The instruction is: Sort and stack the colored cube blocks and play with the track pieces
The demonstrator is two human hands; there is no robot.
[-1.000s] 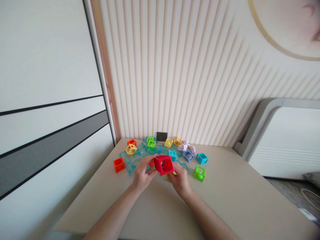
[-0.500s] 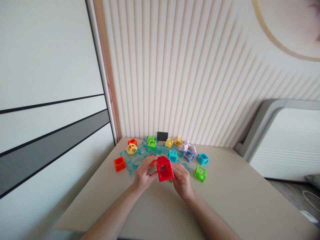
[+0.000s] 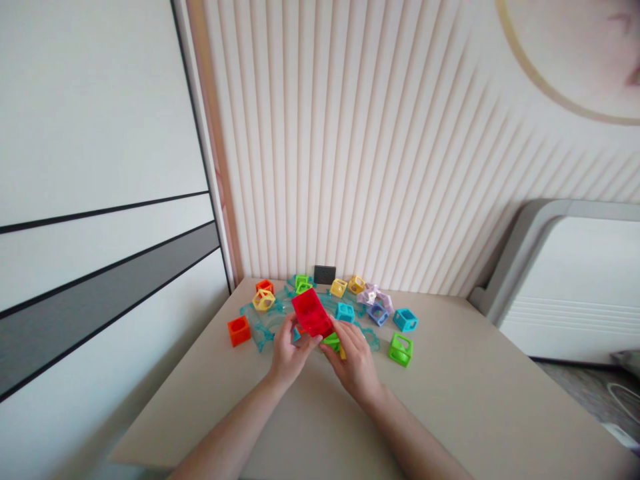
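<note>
A hollow red cube block (image 3: 311, 312) is held up above the table, tilted toward the left. My left hand (image 3: 290, 350) is closed on its lower left side, thumb along the near edge. Closed round its lower right side is my right hand (image 3: 355, 357). A green block (image 3: 331, 342) shows under the red one, between my thumbs, with a bit of a yellow block (image 3: 343, 352) by my right fingers. Whether these pieces are joined to the red block, I cannot tell. Orange and blue bits behind my left hand are mostly hidden.
Clear teal track pieces (image 3: 265, 327) spread over the table (image 3: 450, 393). Around them lie an orange cube (image 3: 239, 331), a green cube (image 3: 401, 349), a blue cube (image 3: 405, 319), purple parts (image 3: 375, 297) and several more cubes. A ribbed wall (image 3: 350, 133) rises behind.
The red block has turned and tipped up to the left, so its open end no longer faces me. The green block beneath it has come into view.
</note>
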